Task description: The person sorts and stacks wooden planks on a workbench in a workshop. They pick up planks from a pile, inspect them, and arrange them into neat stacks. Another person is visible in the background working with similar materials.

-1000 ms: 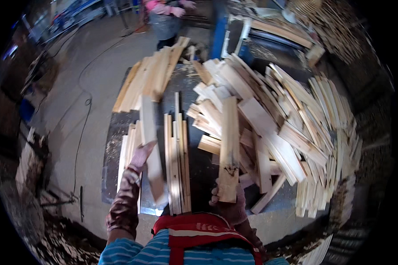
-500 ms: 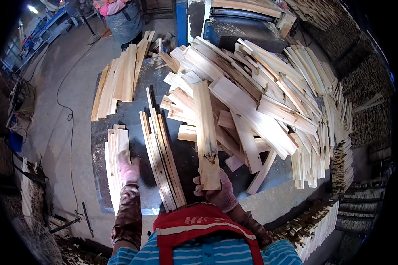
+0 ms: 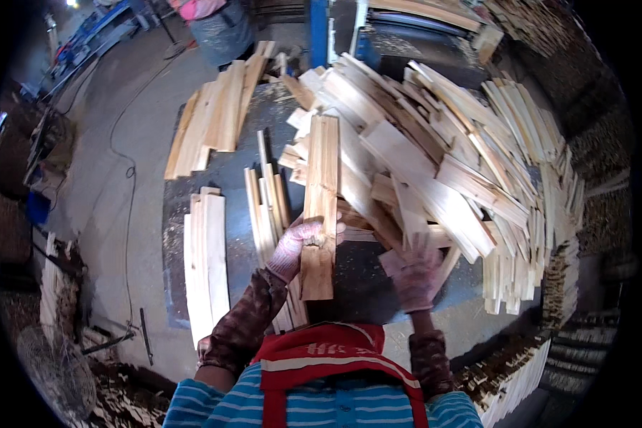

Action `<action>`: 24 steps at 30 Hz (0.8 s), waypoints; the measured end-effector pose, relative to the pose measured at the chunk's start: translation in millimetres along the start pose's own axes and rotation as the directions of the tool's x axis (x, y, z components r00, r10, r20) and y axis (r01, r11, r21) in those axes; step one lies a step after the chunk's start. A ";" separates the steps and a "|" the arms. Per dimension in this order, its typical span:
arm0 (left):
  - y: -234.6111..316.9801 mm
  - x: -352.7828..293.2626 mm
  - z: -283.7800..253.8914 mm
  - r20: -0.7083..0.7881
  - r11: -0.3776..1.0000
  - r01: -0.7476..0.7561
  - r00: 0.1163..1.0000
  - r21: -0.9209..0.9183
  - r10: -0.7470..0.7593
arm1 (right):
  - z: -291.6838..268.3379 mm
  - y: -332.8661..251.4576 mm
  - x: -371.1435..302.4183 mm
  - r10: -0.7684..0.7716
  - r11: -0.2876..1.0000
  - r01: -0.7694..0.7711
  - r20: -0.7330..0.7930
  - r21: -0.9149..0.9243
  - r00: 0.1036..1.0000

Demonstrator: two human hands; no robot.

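My gloved left hand (image 3: 297, 246) is closed around the side of a wooden board (image 3: 322, 178), held upright in front of my apron. Its thumb lies across the face and fingertips show at the far edge. My gloved right hand (image 3: 415, 277) is at the near edge of a heap of loose boards (image 3: 421, 175); motion smears its fingers, so I cannot tell whether they grip anything. Partly behind my left hand lies a narrow row of boards (image 3: 265, 207). Farther left is another row of pale boards (image 3: 208, 250).
All this lies on a dark worktable (image 3: 175, 278). More boards (image 3: 217, 114) lie at its far left. Behind the table stand a blue post (image 3: 318, 32) and a person (image 3: 221, 32). Stacked wood (image 3: 510, 381) is at the lower right, a cable (image 3: 130, 135) runs along the floor.
A board that was in my right hand is now in my left. My left hand came over from the left row; my right hand moved right to the heap.
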State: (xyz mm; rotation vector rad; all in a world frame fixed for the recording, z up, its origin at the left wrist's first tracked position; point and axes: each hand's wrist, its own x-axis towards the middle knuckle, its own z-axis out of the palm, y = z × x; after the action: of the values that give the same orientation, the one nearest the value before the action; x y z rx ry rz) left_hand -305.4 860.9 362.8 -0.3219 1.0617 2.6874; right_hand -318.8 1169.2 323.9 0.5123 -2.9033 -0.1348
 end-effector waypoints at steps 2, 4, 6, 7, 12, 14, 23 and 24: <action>4.7 -7.2 -6.2 0.009 0.995 -0.010 1.000 -0.103 0.011 | 30.3 28.0 2.9 0.179 0.984 -0.179 -0.017 -0.009 0.984; 13.0 -14.4 -7.5 -0.033 0.998 -0.045 0.998 -0.045 0.043 | 20.2 21.3 8.0 0.240 0.953 -0.259 0.136 0.154 0.961; 13.7 -17.1 -15.6 -0.059 0.995 -0.082 0.995 -0.053 0.079 | 1.4 7.8 13.7 0.248 0.923 -0.305 0.243 0.235 0.938; 13.6 -17.9 -18.5 -0.065 0.994 -0.091 0.994 -0.053 0.087 | -8.8 -5.8 12.7 0.251 0.917 -0.317 0.268 0.243 0.930; 22.4 -19.8 -19.2 -0.160 0.992 -0.096 0.984 -0.079 0.083 | -57.4 -49.3 12.7 0.196 0.854 -0.297 0.264 0.428 0.944; 25.4 -17.6 -22.1 -0.188 0.992 -0.108 0.978 -0.072 0.093 | -65.5 -50.1 15.3 0.207 0.836 -0.330 0.304 0.438 0.930; 41.5 -12.1 -70.9 -0.445 0.710 -0.503 0.847 -0.493 0.291 | -90.2 59.5 31.3 0.073 0.418 -0.405 0.415 0.813 0.907; 39.4 -12.3 -100.6 -0.530 0.651 -0.603 0.775 -0.460 0.344 | -124.8 58.2 45.8 0.020 0.448 -0.302 0.328 0.841 0.944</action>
State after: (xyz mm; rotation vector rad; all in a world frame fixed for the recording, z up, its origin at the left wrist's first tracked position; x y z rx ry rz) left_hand -293.6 761.8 319.8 -0.8429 0.3012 3.5364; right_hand -355.1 1200.7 460.8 0.3256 -3.0241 1.5646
